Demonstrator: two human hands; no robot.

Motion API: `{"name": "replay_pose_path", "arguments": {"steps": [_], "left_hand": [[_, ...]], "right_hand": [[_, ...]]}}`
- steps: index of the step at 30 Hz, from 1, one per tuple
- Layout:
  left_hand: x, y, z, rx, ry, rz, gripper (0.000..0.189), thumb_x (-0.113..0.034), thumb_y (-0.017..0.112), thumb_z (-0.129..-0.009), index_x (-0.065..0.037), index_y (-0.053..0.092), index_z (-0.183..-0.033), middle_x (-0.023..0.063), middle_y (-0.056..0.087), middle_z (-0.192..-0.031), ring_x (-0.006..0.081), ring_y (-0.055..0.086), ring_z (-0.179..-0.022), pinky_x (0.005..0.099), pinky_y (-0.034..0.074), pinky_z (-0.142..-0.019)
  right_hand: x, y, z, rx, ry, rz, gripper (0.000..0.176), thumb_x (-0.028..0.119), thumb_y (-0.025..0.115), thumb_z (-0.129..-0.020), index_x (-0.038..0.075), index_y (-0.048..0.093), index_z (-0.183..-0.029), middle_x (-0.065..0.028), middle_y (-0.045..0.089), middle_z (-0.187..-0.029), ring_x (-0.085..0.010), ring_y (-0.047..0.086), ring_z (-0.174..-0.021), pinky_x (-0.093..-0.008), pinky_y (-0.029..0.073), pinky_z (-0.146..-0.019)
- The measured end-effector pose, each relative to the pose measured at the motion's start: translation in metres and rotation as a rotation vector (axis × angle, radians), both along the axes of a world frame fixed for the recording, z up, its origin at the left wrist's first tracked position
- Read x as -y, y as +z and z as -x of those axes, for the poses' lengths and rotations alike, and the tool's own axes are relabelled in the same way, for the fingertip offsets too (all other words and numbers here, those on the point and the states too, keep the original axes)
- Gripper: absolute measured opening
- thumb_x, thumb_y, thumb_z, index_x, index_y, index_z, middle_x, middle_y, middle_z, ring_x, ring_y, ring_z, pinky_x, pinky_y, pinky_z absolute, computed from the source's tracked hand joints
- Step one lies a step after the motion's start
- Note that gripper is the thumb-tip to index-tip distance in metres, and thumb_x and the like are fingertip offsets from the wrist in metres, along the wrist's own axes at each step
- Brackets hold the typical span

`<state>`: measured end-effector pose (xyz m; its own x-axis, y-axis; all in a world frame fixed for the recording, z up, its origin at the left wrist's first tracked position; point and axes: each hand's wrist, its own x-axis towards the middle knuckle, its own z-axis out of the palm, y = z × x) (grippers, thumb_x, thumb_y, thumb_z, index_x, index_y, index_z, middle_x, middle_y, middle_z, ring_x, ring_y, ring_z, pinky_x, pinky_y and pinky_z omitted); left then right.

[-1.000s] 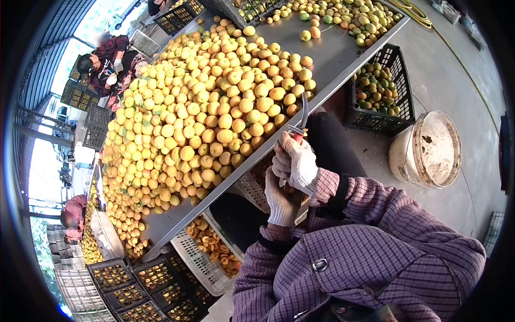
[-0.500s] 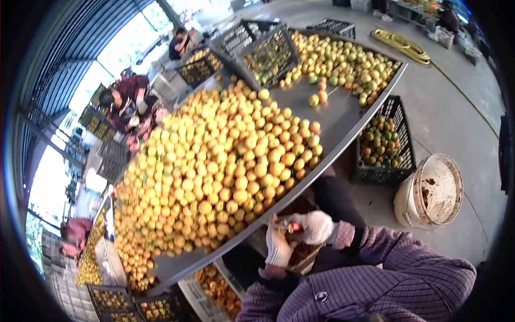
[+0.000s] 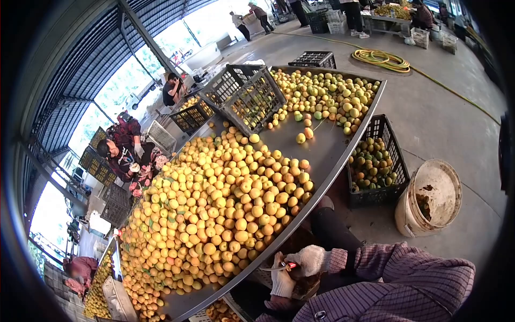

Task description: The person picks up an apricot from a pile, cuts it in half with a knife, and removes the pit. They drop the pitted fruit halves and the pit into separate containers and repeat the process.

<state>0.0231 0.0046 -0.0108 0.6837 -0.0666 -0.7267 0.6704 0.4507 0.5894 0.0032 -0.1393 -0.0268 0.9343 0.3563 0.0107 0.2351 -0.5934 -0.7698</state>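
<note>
At the bottom centre of the frame we are gripping a red-handled knife [image 3: 289,264] tightly in our gloved right hand [image 3: 312,260]. Its thin blade is running almost level toward the left, across the top of our gloved left hand [image 3: 282,279], whose own grip we cannot read from here. The apricot pile [image 3: 225,204] is lying up and to the left, just past the metal table's rim [image 3: 327,180], with our left hand the nearer one.

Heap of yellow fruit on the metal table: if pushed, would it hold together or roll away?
The heap of yellow fruit would probably spill: the fruits are round and stacked loosely. Strays lie apart on the bare metal table, so they likely roll freely. Its raised rim should catch most.
</note>
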Motion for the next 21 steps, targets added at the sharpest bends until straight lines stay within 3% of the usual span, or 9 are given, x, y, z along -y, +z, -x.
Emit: {"name": "replay_pose_path", "arguments": {"steps": [2,4,6,9,10,13,15,16,21], "left_hand": [[-0.027,-0.048,-0.001,0.300,-0.141,0.003,0.029,-0.041,0.057,-0.096,-0.013,0.060,-0.103,-0.0013,0.057,-0.074,0.0138,0.056,-0.059,0.0279,0.047,-0.052],[-0.036,-0.049,0.000,0.184,-0.040,0.100,0.027,-0.038,0.056,-0.098,-0.012,0.061,-0.102,0.0014,0.063,-0.081,0.0173,0.062,-0.068,0.0272,0.049,-0.055],[-0.046,0.015,0.012,0.225,-0.026,-0.020,0.047,-0.048,0.048,-0.100,-0.005,0.064,-0.093,0.0050,0.066,-0.076,0.0183,0.063,-0.066,0.0282,0.050,-0.049],[-0.108,0.021,0.014,0.497,0.060,-0.159,0.052,-0.049,0.045,-0.100,-0.003,0.066,-0.089,0.0075,0.064,-0.068,0.0165,0.053,-0.048,0.0273,0.041,-0.044],[-0.146,0.008,0.011,0.551,0.118,-0.241,0.049,-0.045,0.046,-0.101,-0.001,0.065,-0.091,0.0082,0.065,-0.070,0.0163,0.057,-0.056,0.0264,0.045,-0.048],[-0.212,-0.001,0.000,0.655,0.319,-0.742,0.029,-0.026,0.057,-0.096,0.000,0.064,-0.091,0.0110,0.066,-0.077,0.0228,0.062,-0.067,0.0330,0.049,-0.060],[-0.211,0.023,-0.005,0.776,0.103,-1.979,0.024,-0.020,0.067,-0.087,0.000,0.065,-0.100,0.0125,0.068,-0.089,0.0293,0.066,-0.083,0.0370,0.051,-0.069],[-0.194,0.040,-0.011,0.729,0.048,-1.854,0.029,-0.018,0.068,-0.083,-0.001,0.065,-0.107,0.0155,0.068,-0.092,0.0369,0.065,-0.087,0.0421,0.051,-0.075],[-0.117,0.047,-0.081,1.019,-0.380,-1.718,0.035,-0.022,0.069,-0.083,-0.003,0.065,-0.112,0.0182,0.068,-0.099,0.0372,0.064,-0.093,0.0438,0.050,-0.080]], "right_hand": [[-0.005,-0.002,0.008,0.010,0.011,-0.218,0.050,0.040,0.071,-0.081,0.013,0.062,-0.122,-0.0160,0.070,-0.093,-0.0341,0.068,-0.087,-0.0396,0.054,-0.075],[-0.002,0.005,0.010,-0.028,0.048,-0.367,0.043,0.035,0.076,-0.079,0.012,0.063,-0.112,-0.0145,0.069,-0.086,-0.0323,0.068,-0.081,-0.0359,0.054,-0.072],[0.003,0.015,0.016,-0.093,-0.048,-0.348,0.038,0.032,0.077,-0.078,0.010,0.062,-0.105,-0.0142,0.066,-0.079,-0.0316,0.066,-0.077,-0.0378,0.052,-0.069],[0.017,0.011,0.019,-0.238,-0.087,-0.302,0.033,0.027,0.075,-0.082,0.010,0.061,-0.106,-0.0102,0.066,-0.082,-0.0254,0.065,-0.076,-0.0365,0.052,-0.070],[0.021,0.006,0.024,-0.237,-0.096,-0.343,0.038,0.027,0.075,-0.081,0.010,0.060,-0.112,-0.0097,0.067,-0.084,-0.0250,0.066,-0.076,-0.0359,0.052,-0.071],[0.022,0.017,0.029,-0.325,-0.127,-0.328,0.050,0.027,0.075,-0.081,0.010,0.056,-0.124,-0.0093,0.067,-0.086,-0.0244,0.067,-0.079,-0.0351,0.053,-0.073],[0.019,0.019,0.028,-0.415,-0.147,-0.261,0.057,0.026,0.075,-0.080,0.010,0.053,-0.130,-0.0095,0.068,-0.087,-0.0242,0.068,-0.080,-0.0348,0.054,-0.075],[0.015,0.015,0.028,-0.409,-0.151,-0.270,0.061,0.026,0.075,-0.080,0.010,0.050,-0.133,-0.0100,0.069,-0.089,-0.0244,0.068,-0.083,-0.0350,0.054,-0.076],[0.004,0.007,0.035,-0.305,-0.207,-0.263,0.055,0.034,0.071,-0.087,0.007,0.050,-0.130,-0.0204,0.069,-0.102,-0.0325,0.068,-0.095,-0.0402,0.055,-0.081]]}}
